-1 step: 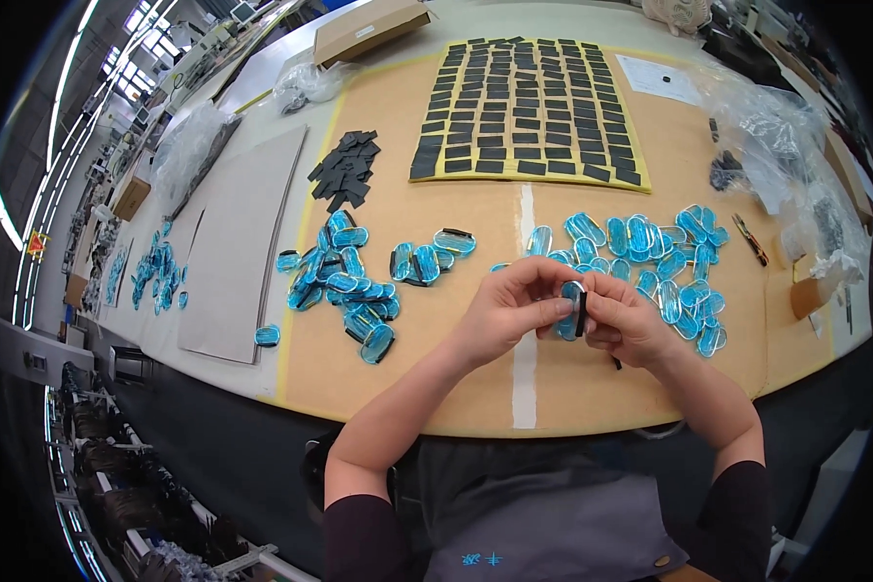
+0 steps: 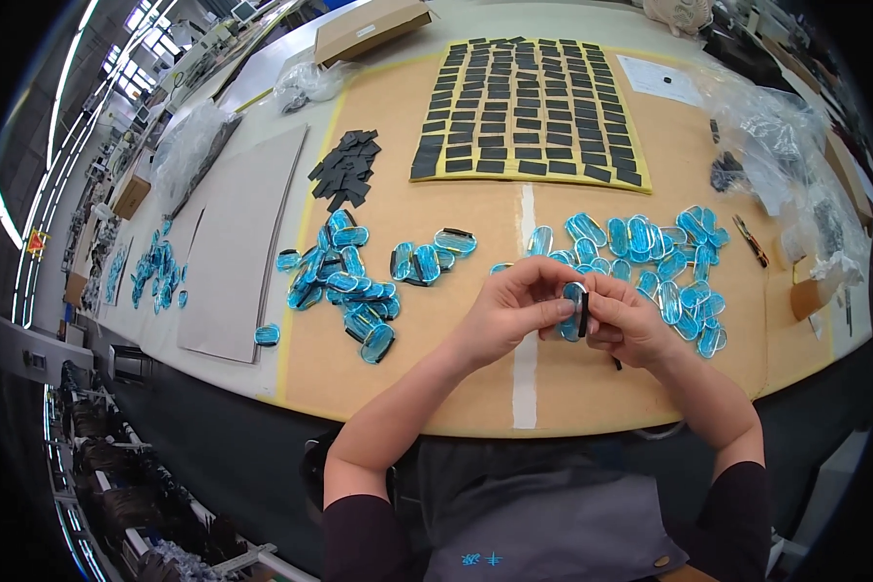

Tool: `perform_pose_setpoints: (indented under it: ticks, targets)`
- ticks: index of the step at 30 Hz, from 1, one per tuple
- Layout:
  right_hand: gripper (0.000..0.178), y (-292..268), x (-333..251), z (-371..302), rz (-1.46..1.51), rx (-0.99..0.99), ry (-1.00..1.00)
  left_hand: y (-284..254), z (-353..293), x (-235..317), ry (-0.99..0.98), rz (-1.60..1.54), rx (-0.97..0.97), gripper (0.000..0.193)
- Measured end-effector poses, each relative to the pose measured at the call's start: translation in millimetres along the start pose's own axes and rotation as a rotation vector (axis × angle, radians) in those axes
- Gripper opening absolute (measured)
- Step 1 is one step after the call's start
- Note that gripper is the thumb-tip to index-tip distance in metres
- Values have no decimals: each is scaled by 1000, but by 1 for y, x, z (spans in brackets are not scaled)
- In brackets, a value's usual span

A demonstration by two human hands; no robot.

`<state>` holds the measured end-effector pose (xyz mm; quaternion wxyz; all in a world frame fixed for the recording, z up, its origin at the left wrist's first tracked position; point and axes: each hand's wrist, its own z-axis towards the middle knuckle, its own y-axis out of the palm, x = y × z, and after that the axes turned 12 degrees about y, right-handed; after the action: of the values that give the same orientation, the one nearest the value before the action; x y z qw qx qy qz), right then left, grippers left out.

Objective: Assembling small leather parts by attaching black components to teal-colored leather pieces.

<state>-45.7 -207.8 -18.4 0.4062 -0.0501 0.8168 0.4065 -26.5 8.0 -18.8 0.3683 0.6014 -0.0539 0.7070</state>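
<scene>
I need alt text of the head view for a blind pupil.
A person's left hand and right hand hold a blue oval piece with a black strip over a tan-covered table. Similar blue pieces lie left and right; beyond, small black rectangles fill a yellow-edged board.

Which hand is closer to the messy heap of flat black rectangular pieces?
Left. In the head view, the left hand is lower and to the right of the heap of flat black rectangular pieces; the right hand is farther right, beyond the left hand.
</scene>
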Motion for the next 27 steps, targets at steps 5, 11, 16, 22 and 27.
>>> perform_pose_setpoints:
  ticks: [5,11,16,22,27]
  targets:
    - [15,1,-5,-3,13,-38,38,2,-3,-8,68,34,-25,24]
    - [15,3,3,2,72,52,95,7,3,2,791,993,-277,30]
    - [18,6,6,3,261,128,40,12,6,-2,921,1054,-281,31]
    - [20,22,4,-16,550,-108,78,18,2,1,1149,971,-362,25]
    - [20,31,-1,-33,504,-254,-3,30,-3,4,1150,811,-311,20]
